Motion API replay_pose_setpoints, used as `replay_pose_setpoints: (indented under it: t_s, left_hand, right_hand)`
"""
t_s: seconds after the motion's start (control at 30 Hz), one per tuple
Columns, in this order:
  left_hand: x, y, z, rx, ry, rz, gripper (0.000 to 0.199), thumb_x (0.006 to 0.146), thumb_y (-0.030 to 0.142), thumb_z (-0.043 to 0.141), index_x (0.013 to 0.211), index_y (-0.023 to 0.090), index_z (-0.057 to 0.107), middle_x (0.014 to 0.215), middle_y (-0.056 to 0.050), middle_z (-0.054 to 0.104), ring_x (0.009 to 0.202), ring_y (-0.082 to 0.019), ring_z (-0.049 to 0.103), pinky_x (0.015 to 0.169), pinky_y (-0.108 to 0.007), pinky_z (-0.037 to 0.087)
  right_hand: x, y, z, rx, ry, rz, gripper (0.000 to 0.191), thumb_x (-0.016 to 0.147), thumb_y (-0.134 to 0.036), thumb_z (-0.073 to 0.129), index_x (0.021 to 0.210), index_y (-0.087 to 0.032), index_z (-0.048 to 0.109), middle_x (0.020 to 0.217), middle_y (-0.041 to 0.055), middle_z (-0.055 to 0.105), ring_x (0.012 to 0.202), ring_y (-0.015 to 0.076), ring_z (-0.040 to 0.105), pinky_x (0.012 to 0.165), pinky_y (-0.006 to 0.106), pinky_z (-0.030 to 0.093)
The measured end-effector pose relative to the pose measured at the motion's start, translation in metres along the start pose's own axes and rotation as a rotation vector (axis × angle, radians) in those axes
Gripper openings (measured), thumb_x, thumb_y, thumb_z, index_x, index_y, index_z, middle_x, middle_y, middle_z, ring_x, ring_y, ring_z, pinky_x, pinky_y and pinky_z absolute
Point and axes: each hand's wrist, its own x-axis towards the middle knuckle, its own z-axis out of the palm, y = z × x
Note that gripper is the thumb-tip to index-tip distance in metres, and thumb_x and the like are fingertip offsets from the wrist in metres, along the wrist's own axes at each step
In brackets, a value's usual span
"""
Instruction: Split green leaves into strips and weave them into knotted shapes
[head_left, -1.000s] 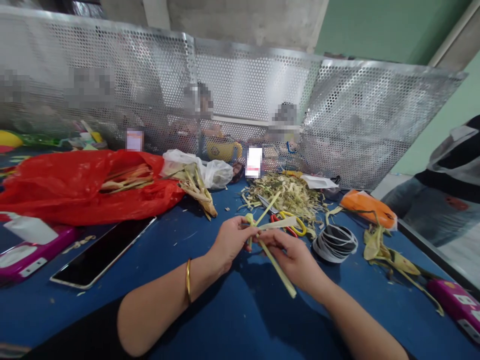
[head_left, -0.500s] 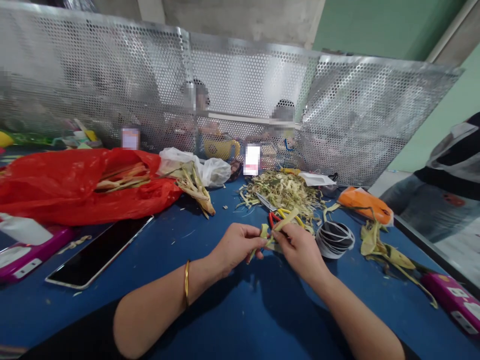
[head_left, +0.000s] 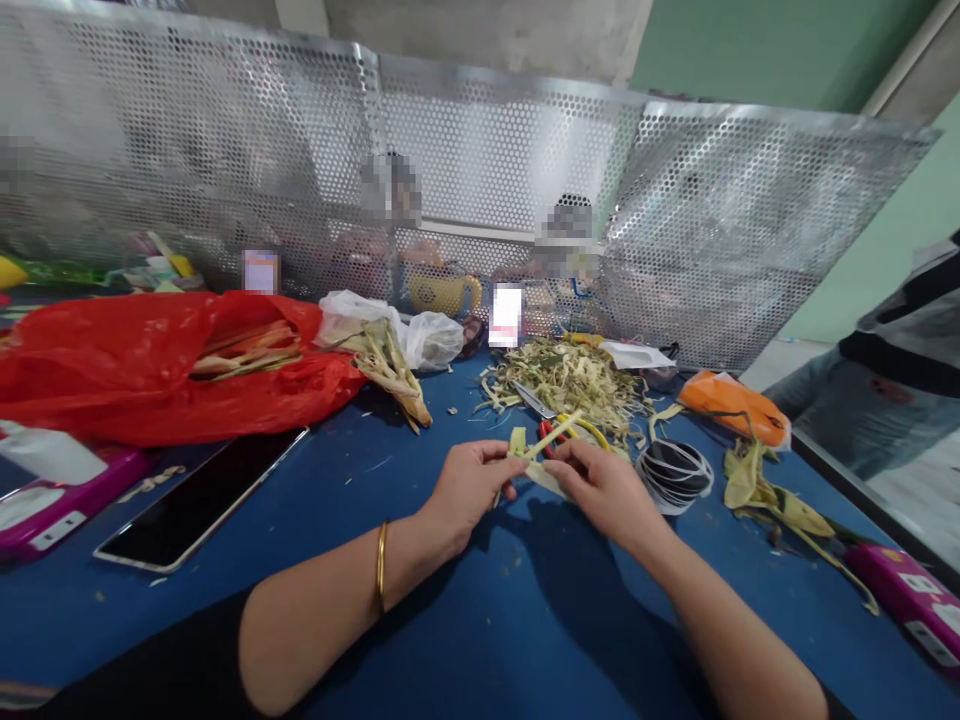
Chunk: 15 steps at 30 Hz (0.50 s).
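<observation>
Pale green husk strips (head_left: 517, 442) stick up from the pinched fingers of my left hand (head_left: 469, 492), which wears a gold bangle at the wrist. Close by on the right, my right hand (head_left: 609, 494) pinches another part of the strips, a pale flat piece (head_left: 546, 478) stretching between the two hands. Just beyond the fingers lie scissors (head_left: 534, 401) with red and yellow handles, partly hidden by the strips. Behind them is a heap of shredded husk (head_left: 581, 382). A coil of white cord (head_left: 673, 477) stands right of my right hand.
On the blue table (head_left: 315, 640) lie a red plastic bag (head_left: 112, 365), a dark phone (head_left: 202, 503), dried husks (head_left: 397, 375), an orange bag (head_left: 735, 405) and purple boxes (head_left: 911, 600). A perforated metal screen (head_left: 480, 160) stands behind. A person (head_left: 877, 370) is at the right.
Both hands remain close together, with the fingers slightly farther apart. The strips have shifted; a pale flat piece now shows between the hands, and one narrow strip points up to the right.
</observation>
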Motion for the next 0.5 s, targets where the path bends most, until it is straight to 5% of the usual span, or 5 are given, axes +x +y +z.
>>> replay_pose_setpoints:
  t_s: [0.1,0.23,0.37,0.5]
  left_hand:
    - [0.005,0.003,-0.006,-0.040,0.039,0.012,0.015,0.069,0.026,0.068,0.071,0.011,0.071,0.052,0.000,0.056,0.042,-0.005,0.040,0.039,-0.018,0.022]
    - [0.006,0.005,-0.006,-0.063,0.026,-0.022,0.013,0.065,0.024,0.069,0.067,0.011,0.070,0.060,-0.002,0.061,0.043,-0.005,0.042,0.040,-0.019,0.022]
    - [0.002,0.005,-0.004,-0.047,-0.038,-0.071,0.015,0.063,0.026,0.071,0.068,0.012,0.070,0.057,-0.001,0.059,0.043,-0.005,0.042,0.041,-0.020,0.020]
    - [-0.002,0.005,-0.002,0.035,-0.102,-0.052,0.022,0.065,0.030,0.070,0.078,0.012,0.075,0.055,0.001,0.057,0.044,-0.005,0.041,0.043,-0.020,0.021]
  right_hand:
    - [0.001,0.004,-0.022,0.012,-0.021,-0.068,0.017,0.082,-0.031,0.057,0.091,-0.021,0.068,0.069,-0.0003,0.067,0.059,0.0148,0.056,0.057,0.025,0.038]
    - [0.001,0.004,-0.036,0.383,-0.065,-0.039,0.017,0.077,-0.031,0.064,0.086,-0.020,0.072,0.083,0.0035,0.071,0.076,0.0179,0.062,0.068,0.027,0.046]
    - [-0.001,-0.002,-0.025,0.710,0.019,-0.020,0.017,0.072,-0.033,0.072,0.082,-0.020,0.073,0.083,0.0038,0.070,0.074,0.0171,0.060,0.067,0.027,0.047]
    - [-0.004,-0.008,-0.009,0.798,0.146,-0.082,0.020,0.086,-0.037,0.059,0.083,-0.020,0.071,0.071,0.0017,0.064,0.068,0.0143,0.056,0.065,0.026,0.045]
